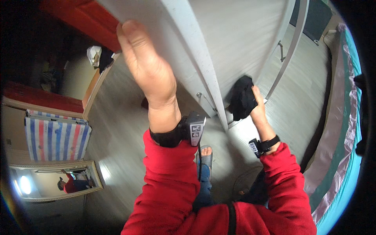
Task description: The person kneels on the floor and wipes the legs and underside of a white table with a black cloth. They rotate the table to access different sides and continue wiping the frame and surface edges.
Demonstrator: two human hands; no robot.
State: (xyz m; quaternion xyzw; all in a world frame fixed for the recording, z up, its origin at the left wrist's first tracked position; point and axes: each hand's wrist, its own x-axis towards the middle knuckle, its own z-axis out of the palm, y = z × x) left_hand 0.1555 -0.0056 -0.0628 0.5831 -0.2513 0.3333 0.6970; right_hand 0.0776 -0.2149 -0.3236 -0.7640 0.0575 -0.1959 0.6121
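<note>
My left hand (152, 74) is raised along the left side of a white cabinet panel (197, 51), with its fingers stretched out and nothing visible in it. Whether its fingertips touch the panel is hard to tell. Lower down on the right, my right hand (259, 111) grips a black cloth (242, 98), bunched up with the fingers mostly hidden behind it. That cloth is pressed against or very close to the pale flat surface (239, 37) of the cabinet, near its lower edge. Black straps with small boxes sit on both wrists.
Metal hinge-like fittings (281, 51) show beside the panels. A bed with a teal and pink cover (344, 156) runs along the right. To the left stand a striped folded bag (58, 135), a framed mirror (96, 176) and a red door (88, 19). Grey floor (117, 129) lies below.
</note>
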